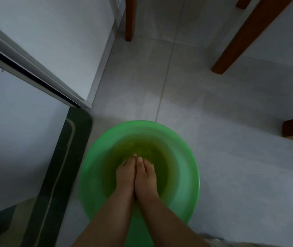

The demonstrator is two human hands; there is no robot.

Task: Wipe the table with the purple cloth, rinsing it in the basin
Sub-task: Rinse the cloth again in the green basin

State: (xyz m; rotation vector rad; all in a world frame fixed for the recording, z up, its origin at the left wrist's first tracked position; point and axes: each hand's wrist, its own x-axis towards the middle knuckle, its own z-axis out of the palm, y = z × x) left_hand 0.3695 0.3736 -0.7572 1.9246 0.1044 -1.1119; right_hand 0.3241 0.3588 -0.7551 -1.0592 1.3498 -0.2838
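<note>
- My left hand (125, 175) and right hand (146, 177) lay side by side, touching along their inner edges, with the fingers pointing down into the water of the green basin (186, 175).
- The backs of the hands hid the palms and the fingertips were under cloudy water, so I could not tell whether either grip was closed on anything or lay slack.
- The purple cloth did not show anywhere. I judged it was most likely under my hands in the water, but it was hidden.
- Soaked, it would be soft, limp, heavy with water and a little slippery. I thought it best gathered into a bunch with both hands and squeezed over the basin, not lifted by a corner.
- The basin stood on the tiled floor (213, 139), just beside a dark mat (65, 157).
- I counted one basin, two hands, no cloth in view and four wooden legs (249, 32) beyond.
</note>
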